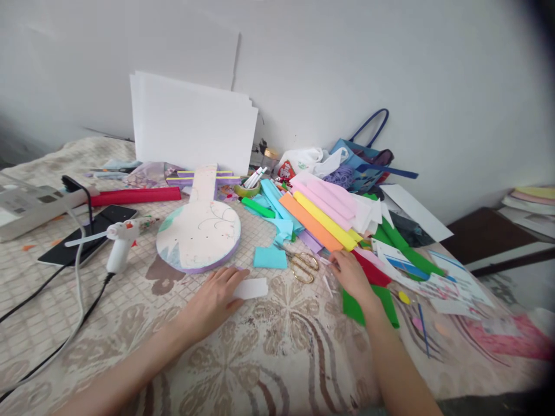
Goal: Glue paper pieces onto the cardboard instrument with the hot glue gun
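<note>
My left hand (221, 292) rests low over the table with a small white paper piece (254, 288) between its thumb and fingers. Light blue folded paper (270, 257) lies just beyond it. My right hand (347, 271) is at the edge of the coloured paper pile, its fingers drawn together at a thin pale sliver that I cannot make out clearly. Gold-handled scissors (303, 268) lie between my hands. Behind my left hand is a round white paper-covered shape with a neck (199, 234), bearing drawn lines and a purple side.
A white glue gun (121, 245) stands at left near a black phone (93, 231), cables and a power strip (43, 211). White boards (193, 121) lean on the wall. Rolled coloured papers (312, 222), a blue bag (359, 162) and green paper (381, 303) are at right.
</note>
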Demonstrator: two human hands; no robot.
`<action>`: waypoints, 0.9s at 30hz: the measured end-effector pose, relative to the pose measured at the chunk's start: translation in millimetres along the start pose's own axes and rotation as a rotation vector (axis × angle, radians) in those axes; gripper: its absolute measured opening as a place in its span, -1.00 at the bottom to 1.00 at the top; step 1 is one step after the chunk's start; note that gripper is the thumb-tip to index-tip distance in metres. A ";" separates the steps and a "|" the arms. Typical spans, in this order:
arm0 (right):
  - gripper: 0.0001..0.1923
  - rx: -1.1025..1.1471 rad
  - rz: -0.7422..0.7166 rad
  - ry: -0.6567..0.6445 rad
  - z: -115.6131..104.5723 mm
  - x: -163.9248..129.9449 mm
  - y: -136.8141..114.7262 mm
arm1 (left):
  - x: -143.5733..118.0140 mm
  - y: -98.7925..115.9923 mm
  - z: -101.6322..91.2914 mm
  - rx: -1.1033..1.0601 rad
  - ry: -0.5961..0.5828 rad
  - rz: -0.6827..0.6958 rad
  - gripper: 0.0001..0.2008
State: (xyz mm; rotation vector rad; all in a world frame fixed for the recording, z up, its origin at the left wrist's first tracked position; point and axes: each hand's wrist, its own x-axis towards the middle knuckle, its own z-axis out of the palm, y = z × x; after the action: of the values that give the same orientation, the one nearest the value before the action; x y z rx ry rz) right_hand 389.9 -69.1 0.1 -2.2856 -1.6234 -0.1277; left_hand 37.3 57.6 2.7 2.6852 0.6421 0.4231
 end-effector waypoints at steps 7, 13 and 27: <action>-0.82 0.241 -0.051 0.036 -6.6 15.3 -45.5 | 11.1 4.5 -2.8 0.005 -0.040 -0.011 -0.52; -0.79 0.583 -0.045 -0.119 4.7 24.5 -90.7 | 19.8 11.2 -4.4 0.014 -0.077 -0.019 -0.55; -0.80 0.284 -0.095 0.102 22.2 33.0 -81.5 | 20.5 5.6 -2.3 -0.047 -0.047 -0.038 -0.51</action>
State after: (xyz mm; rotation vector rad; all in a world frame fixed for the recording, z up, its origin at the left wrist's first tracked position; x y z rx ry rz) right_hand 322.7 -8.4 5.5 -1.9594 -1.5863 -0.0322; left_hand 56.0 63.4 11.2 2.6261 0.6601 0.3596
